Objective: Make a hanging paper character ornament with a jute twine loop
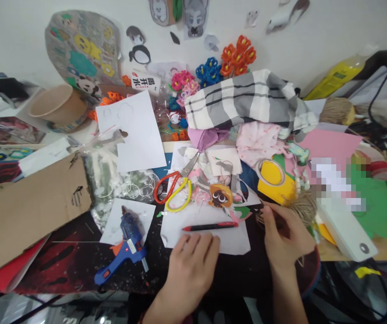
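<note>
My left hand (193,261) rests palm down at the front edge of a white sheet of paper (207,245), its fingers curled under. Whatever lies beneath those fingers is hidden. Just beyond them is a black and red pen (210,226). My right hand (286,234) is closed in a pinch beside a ball of brown twine (304,208). Its fingertips meet close to the pointed end of a white paper scrap (249,195); what they grip is too small to make out. A brown cartoon-face cutout (221,196) lies among clippings between the hands.
Scissors (176,186) with red and yellow handles lie behind the pen. A blue glue gun (126,252) sits at left, beside a cardboard piece (34,211). Tape (270,172), a white box-like bar (348,229) and a checked cloth (247,101) crowd the right and back.
</note>
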Demonstrator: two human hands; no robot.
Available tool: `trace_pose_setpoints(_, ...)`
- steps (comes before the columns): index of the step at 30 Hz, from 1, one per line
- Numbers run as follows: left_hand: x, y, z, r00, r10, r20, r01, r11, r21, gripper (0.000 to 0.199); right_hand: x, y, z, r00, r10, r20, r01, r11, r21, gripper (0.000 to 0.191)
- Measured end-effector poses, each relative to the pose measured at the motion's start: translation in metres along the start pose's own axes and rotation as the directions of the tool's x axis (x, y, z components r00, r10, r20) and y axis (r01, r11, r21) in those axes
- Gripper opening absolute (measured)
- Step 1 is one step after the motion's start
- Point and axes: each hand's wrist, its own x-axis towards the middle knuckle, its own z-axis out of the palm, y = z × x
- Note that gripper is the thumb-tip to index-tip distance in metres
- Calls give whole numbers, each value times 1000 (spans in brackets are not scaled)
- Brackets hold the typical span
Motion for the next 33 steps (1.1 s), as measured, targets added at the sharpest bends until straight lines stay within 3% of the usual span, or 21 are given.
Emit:
trace_pose_setpoints(2, 10, -14, -4, 994, -99, 40, 93, 987, 128, 28, 1, -2, 0, 1000, -15, 9, 15, 1000, 4, 5)
trace_pose_setpoints(5, 26, -36, -4, 973, -187, 138, 140, 945, 295, 29, 1, -3, -1, 999, -25, 33, 25, 1000, -8, 5)
trace_pose_setpoints(12, 48, -56, 6, 959, -163, 234, 73, 934, 350, 15, 0, -2, -2, 1000, -18, 21, 18, 1000, 12, 6)
trace_pose_setpoints(17, 52, -59, 10, 964, -119, 236, 35, 943, 330, 16, 4, 1, -2, 992, -108, 65, 109, 994, -14, 7)
trace_pose_setpoints(21, 53, -59, 8, 974, -129, 185, 70, 953, 294, 13, 5, 1, -3, 981, -174, 87, 175, 985, -1, 9)
trace_pose_setpoints(24, 52, -53, 4, 967, -248, 51, 247, 969, 16, 10, 3, 1, -4, 979, -186, 87, 186, 983, 13, 11)
trace_pose_setpoints(25, 52, -50, 3, 946, -326, 2, 322, 935, -149, 8, 3, 1, -5, 978, -189, 85, 189, 982, 12, 11)
trace_pose_setpoints(27, 50, -42, 3, 866, -499, -27, 426, 765, -483, 6, 1, -1, -5, 976, -199, 86, 199, 980, 7, 12)
trace_pose_setpoints(30, 47, -29, 7, 777, -617, 124, 459, 420, -783, 10, 0, -5, -4, 967, -214, 139, 212, 977, 32, 12)
trace_pose_setpoints(33, 47, -21, 14, 746, -605, 279, 437, 128, -890, 15, -2, -10, 0, 927, -247, 283, 221, 968, 121, 11)
